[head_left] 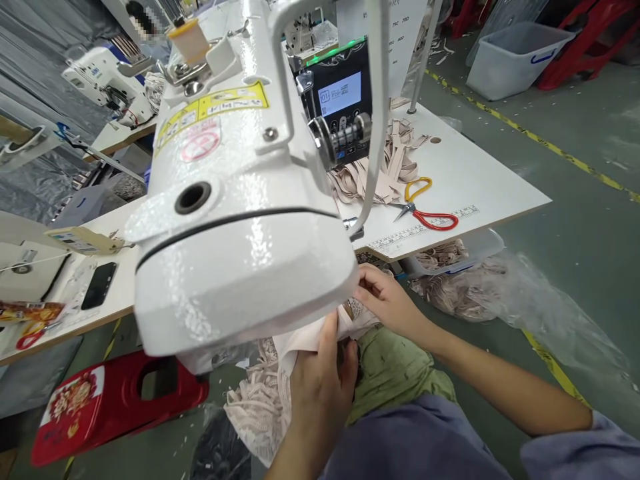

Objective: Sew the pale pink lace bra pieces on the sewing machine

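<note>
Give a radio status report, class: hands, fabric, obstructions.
Left hand on pale fabric; right hand at its far end. Fabric bunched, partly hidden. Sewing machine blocks the view.

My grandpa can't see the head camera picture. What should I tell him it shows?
A person's left hand and right hand touch pale fabric beside a big white sewing machine. On the white tabletop, scissors with red and yellow handles lie beside a heap of pale strips.
</note>
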The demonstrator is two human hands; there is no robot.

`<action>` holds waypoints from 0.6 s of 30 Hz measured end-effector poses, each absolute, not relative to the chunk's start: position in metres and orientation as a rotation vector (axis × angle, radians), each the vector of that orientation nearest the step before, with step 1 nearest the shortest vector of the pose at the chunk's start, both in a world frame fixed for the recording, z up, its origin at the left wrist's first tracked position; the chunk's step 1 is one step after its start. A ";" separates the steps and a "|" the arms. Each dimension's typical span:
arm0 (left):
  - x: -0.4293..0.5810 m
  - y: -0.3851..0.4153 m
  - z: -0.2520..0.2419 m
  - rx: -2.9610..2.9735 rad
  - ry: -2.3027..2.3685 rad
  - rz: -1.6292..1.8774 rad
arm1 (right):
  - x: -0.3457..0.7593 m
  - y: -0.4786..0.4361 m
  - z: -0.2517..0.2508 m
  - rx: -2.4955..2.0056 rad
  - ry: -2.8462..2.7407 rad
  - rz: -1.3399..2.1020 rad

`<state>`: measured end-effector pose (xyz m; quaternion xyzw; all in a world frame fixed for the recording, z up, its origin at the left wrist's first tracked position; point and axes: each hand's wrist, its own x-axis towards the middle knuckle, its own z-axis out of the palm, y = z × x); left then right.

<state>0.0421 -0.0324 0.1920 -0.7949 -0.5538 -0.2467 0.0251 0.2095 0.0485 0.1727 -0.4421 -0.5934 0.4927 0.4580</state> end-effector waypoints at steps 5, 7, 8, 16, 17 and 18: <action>0.044 -0.041 0.182 -2.257 -1.708 -0.776 | 0.209 0.040 0.169 -1.116 -1.415 1.264; 0.044 -0.042 0.179 -2.261 -1.704 -0.782 | 0.208 0.037 0.170 -1.131 -1.379 1.293; 0.043 -0.041 0.178 -2.268 -1.701 -0.789 | 0.207 0.036 0.170 -1.138 -1.364 1.306; 0.069 -0.068 0.161 -2.353 -1.757 -0.816 | 0.204 0.001 0.176 -1.217 -1.418 1.226; 0.075 -0.077 0.158 -2.396 -1.750 -0.824 | 0.206 -0.006 0.176 -1.240 -1.408 1.254; 0.081 -0.086 0.156 -2.450 -1.740 -0.847 | 0.209 -0.012 0.176 -1.249 -1.395 1.283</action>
